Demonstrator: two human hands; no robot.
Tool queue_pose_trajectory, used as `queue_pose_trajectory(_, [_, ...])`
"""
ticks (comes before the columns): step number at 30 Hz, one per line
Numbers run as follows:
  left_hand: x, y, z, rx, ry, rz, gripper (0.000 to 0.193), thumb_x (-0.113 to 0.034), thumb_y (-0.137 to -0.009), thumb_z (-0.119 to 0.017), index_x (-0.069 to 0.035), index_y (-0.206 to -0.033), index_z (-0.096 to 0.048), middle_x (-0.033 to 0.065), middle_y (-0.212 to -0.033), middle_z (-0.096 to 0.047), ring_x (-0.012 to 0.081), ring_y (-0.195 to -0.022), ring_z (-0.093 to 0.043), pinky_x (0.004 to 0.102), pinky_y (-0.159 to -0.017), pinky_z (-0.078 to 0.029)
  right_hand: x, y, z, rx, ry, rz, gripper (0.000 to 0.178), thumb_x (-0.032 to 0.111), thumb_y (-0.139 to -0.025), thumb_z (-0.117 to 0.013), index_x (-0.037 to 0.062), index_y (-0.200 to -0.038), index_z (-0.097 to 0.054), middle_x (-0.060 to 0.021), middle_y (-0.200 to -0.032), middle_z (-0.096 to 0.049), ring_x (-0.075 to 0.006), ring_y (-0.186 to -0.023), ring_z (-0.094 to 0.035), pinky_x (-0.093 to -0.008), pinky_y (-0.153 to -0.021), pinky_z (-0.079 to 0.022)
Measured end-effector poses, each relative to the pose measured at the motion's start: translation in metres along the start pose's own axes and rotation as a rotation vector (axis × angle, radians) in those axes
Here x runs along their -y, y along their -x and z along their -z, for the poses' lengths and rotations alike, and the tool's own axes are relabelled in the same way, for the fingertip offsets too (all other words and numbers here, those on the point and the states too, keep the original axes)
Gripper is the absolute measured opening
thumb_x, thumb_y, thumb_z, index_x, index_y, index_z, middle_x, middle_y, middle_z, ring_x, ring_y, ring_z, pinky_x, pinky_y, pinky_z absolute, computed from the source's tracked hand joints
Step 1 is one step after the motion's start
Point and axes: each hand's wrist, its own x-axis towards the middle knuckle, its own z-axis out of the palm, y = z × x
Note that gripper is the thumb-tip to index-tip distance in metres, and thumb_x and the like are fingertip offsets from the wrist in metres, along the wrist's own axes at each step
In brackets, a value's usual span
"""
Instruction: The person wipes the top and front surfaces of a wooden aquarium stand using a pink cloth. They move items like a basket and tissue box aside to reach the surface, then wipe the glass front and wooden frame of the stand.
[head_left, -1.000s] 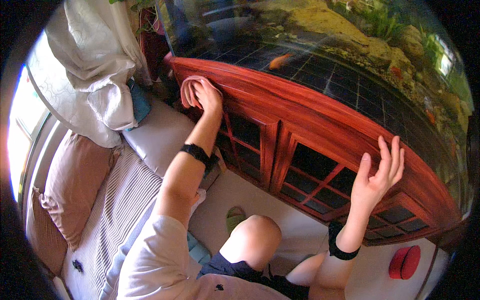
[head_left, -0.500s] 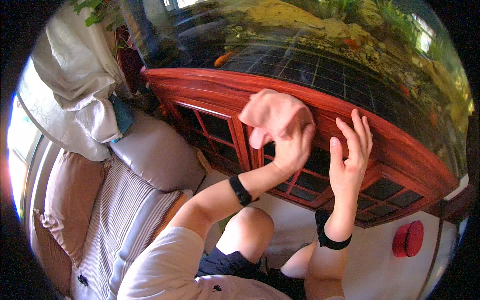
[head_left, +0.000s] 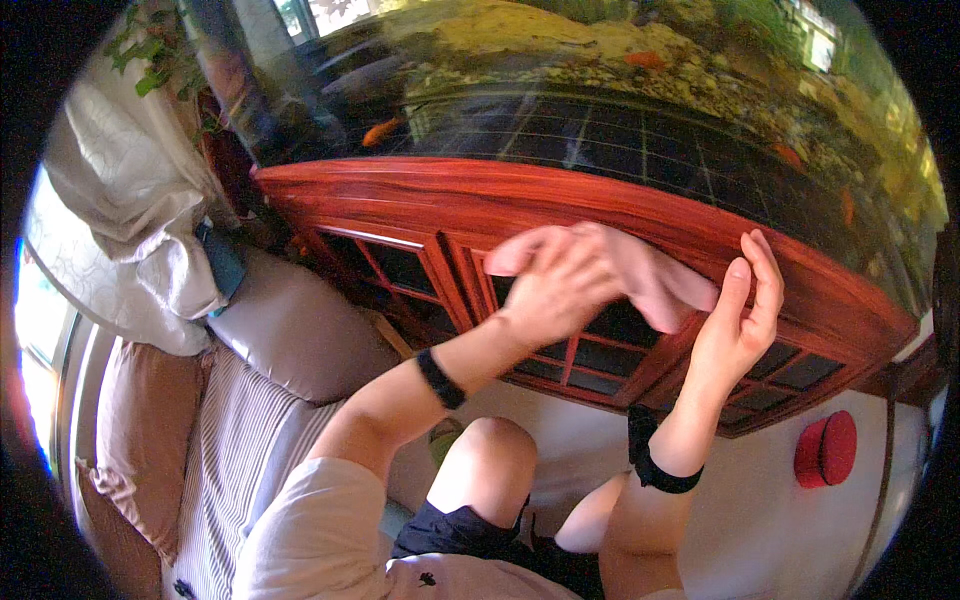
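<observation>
My left hand [head_left: 555, 285] holds a pink cloth [head_left: 655, 280] in front of the red wooden cabinet [head_left: 420, 200] under a large fish tank [head_left: 600, 90]. The cloth hangs to the right, just short of my right hand [head_left: 740, 320], which is raised with fingers spread close to the cabinet's top rail. Both wrists wear black bands. My bare knee [head_left: 490, 460] shows below the hands.
Orange fish [head_left: 380, 130] swim in the tank. A grey cushion [head_left: 300, 330] and striped bedding [head_left: 230, 450] lie at left, with a white curtain [head_left: 120, 220] above. A red round object [head_left: 825, 450] sits on the white floor at right.
My left hand has carried the pink cloth from the cabinet's far left end rightward to meet my right hand. The view has shifted along the cabinet.
</observation>
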Motion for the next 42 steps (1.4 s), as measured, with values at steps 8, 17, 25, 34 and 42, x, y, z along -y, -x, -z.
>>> queue_pose_trajectory(8, [0.063, 0.067, 0.005, -0.138, -0.248, 0.446, 0.065, -0.035, -0.088, -0.062, -0.008, -0.144, -0.045, 0.0212, -0.151, -0.037, 0.0471, -0.143, -0.026, 0.068, -0.114, -0.013, -0.01, -0.006, 0.009, -0.074, -0.133, -0.139, 0.019, 0.013, -0.097, -0.06, 0.0034, -0.111, -0.068, -0.0118, -0.12, -0.067, -0.0243, -0.114, -0.061, -0.0361, -0.102, -0.043])
queue_pose_trajectory(17, [-0.031, -0.057, -0.008, -0.521, 0.378, 0.31, 0.065, -0.038, -0.079, -0.069, -0.003, -0.132, -0.056, 0.0223, -0.139, -0.046, 0.0434, -0.14, -0.03, 0.0555, -0.116, -0.016, -0.009, -0.009, 0.018, -0.071, -0.184, -0.188, 0.019, 0.012, -0.098, -0.059, 0.0022, -0.112, -0.068, -0.0121, -0.118, -0.068, -0.0245, -0.113, -0.062, -0.0365, -0.101, -0.045])
queue_pose_trajectory(25, [-0.053, -0.099, 0.0, -0.306, -0.154, -0.072, 0.053, -0.03, -0.077, -0.06, -0.011, -0.126, -0.063, 0.0067, -0.139, -0.052, 0.032, -0.143, -0.032, 0.0528, -0.119, -0.01, -0.013, -0.006, 0.014, -0.075, -0.18, -0.111, 0.021, 0.013, -0.098, -0.06, 0.0021, -0.113, -0.068, -0.0138, -0.122, -0.065, -0.0266, -0.114, -0.06, -0.0374, -0.101, -0.044])
queue_pose_trajectory(34, [0.047, 0.049, 0.01, -0.171, -0.292, 0.221, 0.057, -0.035, -0.075, -0.062, -0.008, -0.125, -0.06, 0.0127, -0.124, -0.056, 0.0383, -0.138, -0.038, 0.0555, -0.117, -0.021, 0.017, 0.019, -0.021, 0.309, -0.122, -0.118, 0.017, 0.012, -0.097, -0.06, 0.0034, -0.108, -0.07, -0.0093, -0.107, -0.072, -0.0214, -0.099, -0.067, -0.0334, -0.09, -0.051])
queue_pose_trajectory(42, [0.104, 0.146, 0.033, -0.11, -0.337, 0.526, 0.067, -0.035, -0.087, -0.061, -0.006, -0.144, -0.044, 0.0169, -0.147, -0.044, 0.0371, -0.139, -0.037, 0.0514, -0.119, -0.023, 0.039, 0.028, -0.033, 0.414, -0.06, -0.141, 0.016, 0.013, -0.096, -0.061, 0.0051, -0.106, -0.071, -0.009, -0.105, -0.073, -0.0213, -0.098, -0.068, -0.0335, -0.088, -0.051])
